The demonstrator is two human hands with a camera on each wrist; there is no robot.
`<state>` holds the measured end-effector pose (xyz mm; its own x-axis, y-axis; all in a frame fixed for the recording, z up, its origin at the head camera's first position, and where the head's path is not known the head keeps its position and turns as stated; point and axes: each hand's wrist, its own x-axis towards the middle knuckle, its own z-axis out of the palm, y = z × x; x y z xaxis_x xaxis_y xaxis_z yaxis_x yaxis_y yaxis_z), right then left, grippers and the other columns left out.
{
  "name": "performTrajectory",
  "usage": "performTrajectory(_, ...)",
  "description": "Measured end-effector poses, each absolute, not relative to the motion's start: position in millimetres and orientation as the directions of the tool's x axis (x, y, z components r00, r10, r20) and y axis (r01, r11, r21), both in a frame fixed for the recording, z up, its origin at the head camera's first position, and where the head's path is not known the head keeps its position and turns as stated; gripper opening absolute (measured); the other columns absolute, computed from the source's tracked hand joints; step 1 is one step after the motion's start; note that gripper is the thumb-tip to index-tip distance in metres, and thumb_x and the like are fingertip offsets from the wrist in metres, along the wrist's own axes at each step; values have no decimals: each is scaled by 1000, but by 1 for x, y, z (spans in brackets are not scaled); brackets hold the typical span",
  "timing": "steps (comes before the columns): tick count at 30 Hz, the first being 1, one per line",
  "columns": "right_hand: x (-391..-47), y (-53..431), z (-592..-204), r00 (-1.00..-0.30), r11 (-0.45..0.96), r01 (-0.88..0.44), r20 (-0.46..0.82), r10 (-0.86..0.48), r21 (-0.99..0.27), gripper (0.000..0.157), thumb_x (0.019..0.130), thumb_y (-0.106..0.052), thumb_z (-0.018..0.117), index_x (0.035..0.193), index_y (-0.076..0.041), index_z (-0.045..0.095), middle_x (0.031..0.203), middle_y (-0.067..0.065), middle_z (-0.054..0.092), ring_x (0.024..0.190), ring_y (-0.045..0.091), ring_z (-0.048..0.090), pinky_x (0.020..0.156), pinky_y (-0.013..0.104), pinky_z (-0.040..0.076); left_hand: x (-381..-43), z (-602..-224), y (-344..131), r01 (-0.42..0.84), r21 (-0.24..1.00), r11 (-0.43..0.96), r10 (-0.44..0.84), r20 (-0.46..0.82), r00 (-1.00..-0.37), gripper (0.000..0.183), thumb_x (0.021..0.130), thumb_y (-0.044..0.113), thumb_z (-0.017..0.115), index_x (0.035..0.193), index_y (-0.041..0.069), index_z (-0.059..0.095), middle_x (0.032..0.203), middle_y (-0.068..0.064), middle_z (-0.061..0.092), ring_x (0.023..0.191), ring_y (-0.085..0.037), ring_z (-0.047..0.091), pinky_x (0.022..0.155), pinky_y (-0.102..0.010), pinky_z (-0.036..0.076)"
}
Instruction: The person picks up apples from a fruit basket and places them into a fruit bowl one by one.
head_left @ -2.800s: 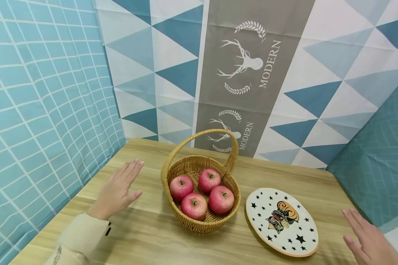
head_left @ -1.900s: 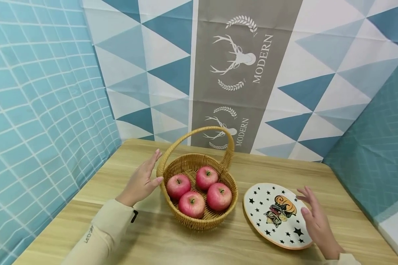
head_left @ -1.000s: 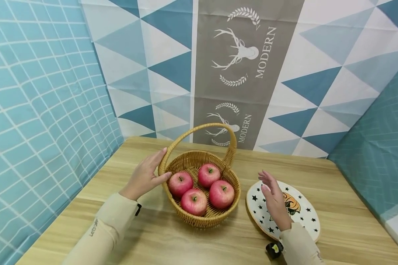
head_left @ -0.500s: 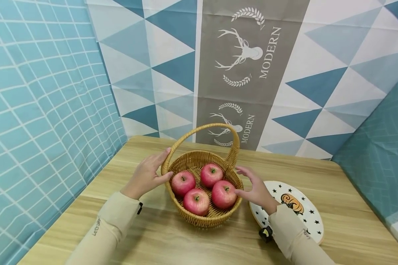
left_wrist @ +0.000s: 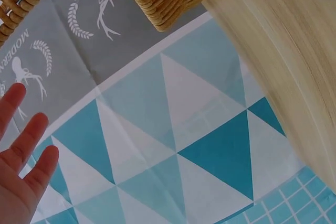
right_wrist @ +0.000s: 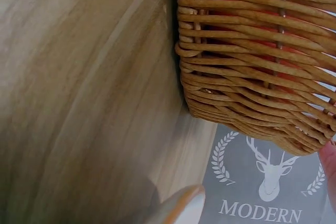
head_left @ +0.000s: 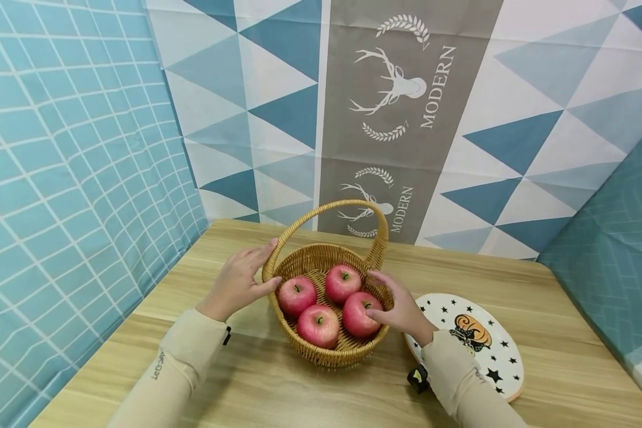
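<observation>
Head view: basket upright on the table, between both hands.
Left hand: at the basket's left side, fingers extended, thumb spread; placement suggests steadying.
Right hand: at the right rim, thumb apart from fingers, reaching inward; firm grip not evident.
Apples: four, inside, presumably kept from rolling by the wall.
Plate: beside the basket, partly behind the right sleeve.

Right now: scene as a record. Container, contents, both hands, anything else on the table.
basket: wicker, upright on the table, handle up
apples: four, red, all in the basket
left hand: at the basket's left side, by the handle
right hand: over the basket's right edge, thumb overlapping an apple, contact unclear
plate: white, black stars, right of the basket
</observation>
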<state>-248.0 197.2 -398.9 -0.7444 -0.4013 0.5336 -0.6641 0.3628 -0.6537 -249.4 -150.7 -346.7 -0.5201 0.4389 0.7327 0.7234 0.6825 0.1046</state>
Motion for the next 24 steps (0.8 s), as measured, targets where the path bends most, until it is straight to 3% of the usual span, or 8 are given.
performTrajectory(4, -248, 194, -401, -760, 327, -637, 499, -416, -698, 72, 72, -10, 77, 134, 8, 46, 132, 28, 48, 114, 48, 51, 96, 61, 39, -250, -349, -151, 717, 62, 694, 437, 755, -489, 74, 94, 58, 43, 133, -5, 52, 106, -22, 67, 95, -41, 60, 79, -59, 46)
performTrajectory(8, -250, 191, -403, -757, 306, -635, 490, -432, -710, 72, 71, -6, 78, 133, 9, 46, 132, 28, 47, 116, 49, 50, 95, 60, 39, -249, -350, -151, 711, 46, 702, 434, 763, -478, 84, 94, 66, 26, 133, -4, 52, 102, -22, 67, 93, -41, 61, 77, -58, 47)
performTrajectory(13, -254, 191, -403, -656, 316, -746, 567, -497, -586, 69, 64, -2, 81, 125, 12, 52, 126, 26, 53, 115, 40, 51, 90, 52, 48, -250, -349, -150, 709, 43, 704, 439, 759, -481, 85, 93, 67, 26, 133, -3, 52, 100, -22, 67, 92, -40, 61, 76, -58, 47)
performTrajectory(17, -258, 191, -403, -577, 360, -816, 606, -548, -452, 65, 60, -4, 82, 120, 8, 59, 122, 22, 57, 113, 35, 53, 90, 45, 50, -252, -347, -150, 719, 47, 693, 442, 760, -475, 84, 93, 67, 28, 134, -2, 52, 100, -23, 67, 92, -40, 61, 76, -58, 47)
performTrajectory(24, -257, 189, -400, -580, 424, -815, 552, -599, -395, 55, 62, -14, 83, 113, -1, 66, 117, 15, 61, 108, 31, 57, 82, 40, 53, -253, -349, -151, 715, 36, 698, 446, 760, -472, 82, 93, 67, 27, 138, 3, 49, 100, -24, 67, 94, -41, 60, 77, -58, 47)
